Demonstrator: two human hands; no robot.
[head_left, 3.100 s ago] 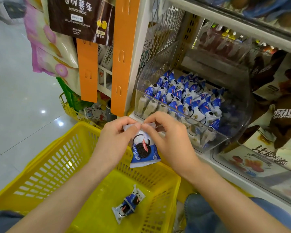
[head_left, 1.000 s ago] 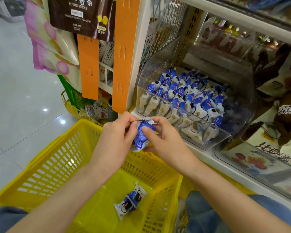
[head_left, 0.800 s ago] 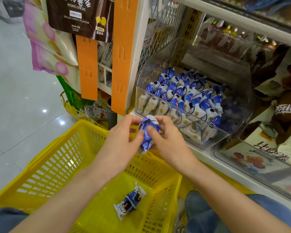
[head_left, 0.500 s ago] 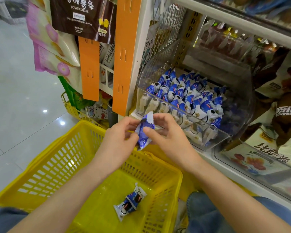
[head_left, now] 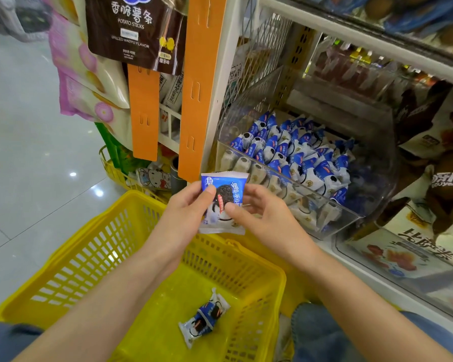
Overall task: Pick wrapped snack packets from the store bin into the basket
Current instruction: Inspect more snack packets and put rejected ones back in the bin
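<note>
A blue and white cookie packet [head_left: 226, 194] is held face-up above the far rim of the yellow basket [head_left: 84, 259]. My left hand [head_left: 187, 207] pinches its left edge with the thumb on top. My right hand [head_left: 262, 212] pinches its right lower edge. One more wrapped packet [head_left: 204, 318] lies on the basket floor. The clear store bin [head_left: 332, 223] on the shelf to the right holds several of the same packets [head_left: 293, 152].
An orange hanging strip [head_left: 202, 87] and snack bags [head_left: 136, 30] hang left of the bin. Larger snack bags [head_left: 416, 252] fill the shelf at the right. A second yellow basket [head_left: 115, 171] stands behind on the tiled floor. My knees show at the bottom.
Both hands have turned the packet from edge-on and crumpled to flat, with its printed face toward me. The hands stay above the basket's far rim.
</note>
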